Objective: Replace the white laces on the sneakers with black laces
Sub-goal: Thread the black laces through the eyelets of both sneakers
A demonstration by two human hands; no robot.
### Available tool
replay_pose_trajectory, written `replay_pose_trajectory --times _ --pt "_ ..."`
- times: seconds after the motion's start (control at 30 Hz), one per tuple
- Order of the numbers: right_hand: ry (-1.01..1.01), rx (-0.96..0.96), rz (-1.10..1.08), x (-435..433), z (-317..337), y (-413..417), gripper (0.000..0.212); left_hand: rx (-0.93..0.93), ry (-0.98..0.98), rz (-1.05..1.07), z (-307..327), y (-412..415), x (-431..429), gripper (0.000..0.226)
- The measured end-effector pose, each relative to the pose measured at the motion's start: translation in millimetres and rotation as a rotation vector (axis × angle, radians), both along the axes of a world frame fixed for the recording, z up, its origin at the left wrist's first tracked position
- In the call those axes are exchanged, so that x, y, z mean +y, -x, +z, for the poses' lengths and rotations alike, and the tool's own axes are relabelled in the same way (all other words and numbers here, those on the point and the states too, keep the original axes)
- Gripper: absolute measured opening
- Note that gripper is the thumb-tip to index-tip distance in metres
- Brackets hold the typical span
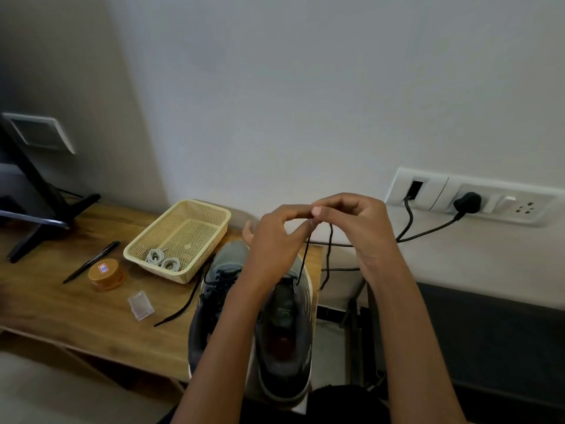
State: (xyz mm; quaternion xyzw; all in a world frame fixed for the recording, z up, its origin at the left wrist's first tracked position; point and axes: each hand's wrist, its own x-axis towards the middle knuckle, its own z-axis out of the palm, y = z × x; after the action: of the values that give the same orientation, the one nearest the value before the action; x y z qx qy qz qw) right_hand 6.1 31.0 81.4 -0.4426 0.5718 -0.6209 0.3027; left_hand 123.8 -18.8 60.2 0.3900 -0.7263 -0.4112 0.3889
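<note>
Your left hand and right hand both pinch the black lace mid-frame; tug unevenly and an end could slip from the sneaker.

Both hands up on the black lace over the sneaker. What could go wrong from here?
1. The left hand and right hand pinch the thin black lace above the grey sneaker, which sits at the wooden table's right edge; a hard pull could tip it off.
2. The lace's loose strand hangs beside the black power cables and might snag.
</note>
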Motion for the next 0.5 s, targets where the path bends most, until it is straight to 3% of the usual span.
replay_pose_trajectory --times 0.27,0.4,0.5 --pt "0.211 -0.069 -0.053 48 42 -10 0.015 0.013 0.257 -0.118 47 -4 26 0.004" --pt "0.325 -0.150 -0.018 63 59 -14 0.009 0.063 0.328 -0.138 61 -6 38 0.008" --pt "0.400 -0.245 0.028 66 66 -15 0.014 -0.037 0.325 -0.125 61 -7 36 0.013"
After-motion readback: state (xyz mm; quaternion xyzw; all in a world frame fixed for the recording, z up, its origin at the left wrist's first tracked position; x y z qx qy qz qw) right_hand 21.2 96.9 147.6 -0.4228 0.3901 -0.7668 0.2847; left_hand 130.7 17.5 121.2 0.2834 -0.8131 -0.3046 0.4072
